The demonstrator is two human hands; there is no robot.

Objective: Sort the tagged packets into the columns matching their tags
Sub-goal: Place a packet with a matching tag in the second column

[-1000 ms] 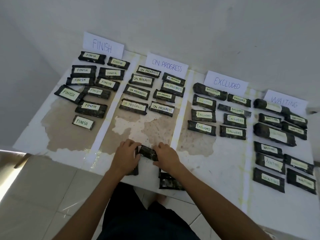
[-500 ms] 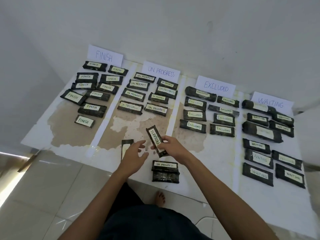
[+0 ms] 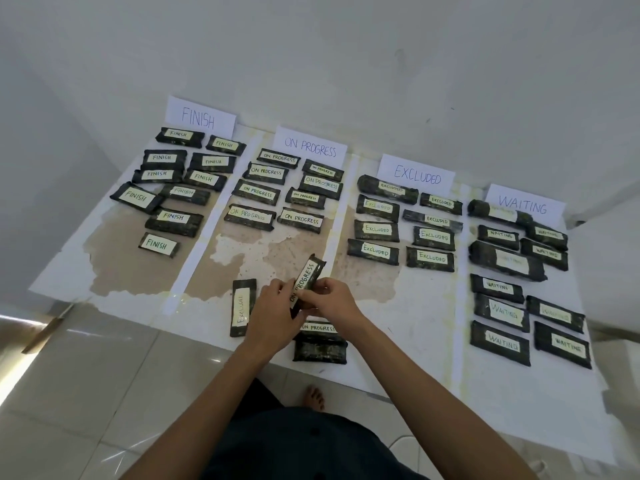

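Note:
Both hands hold a dark packet tagged ON PROGRESS [image 3: 308, 277], tilted upright above the near end of the ON PROGRESS column. My left hand [image 3: 273, 311] grips its lower end and my right hand [image 3: 332, 301] pinches its right side. A packet tagged EXCLUDED [image 3: 243, 306] lies lengthwise left of my left hand. Below the hands sits a small stack with an ON PROGRESS packet [image 3: 320, 329] on top of another dark packet [image 3: 320, 351]. Sorted packets fill the FINISH [image 3: 199, 117], ON PROGRESS [image 3: 310, 147], EXCLUDED [image 3: 417, 174] and WAITING [image 3: 523, 204] columns.
The white table [image 3: 408, 334] has white tape strips dividing the columns and a worn brown patch in the middle. Its near edge runs just below the stack. A tiled floor and my bare foot [image 3: 313, 396] show beneath. A white wall stands behind the signs.
My right hand lifted the ON PROGRESS packet off the pile and turned it upright. My left hand, free half a second ago, has now closed on its lower end.

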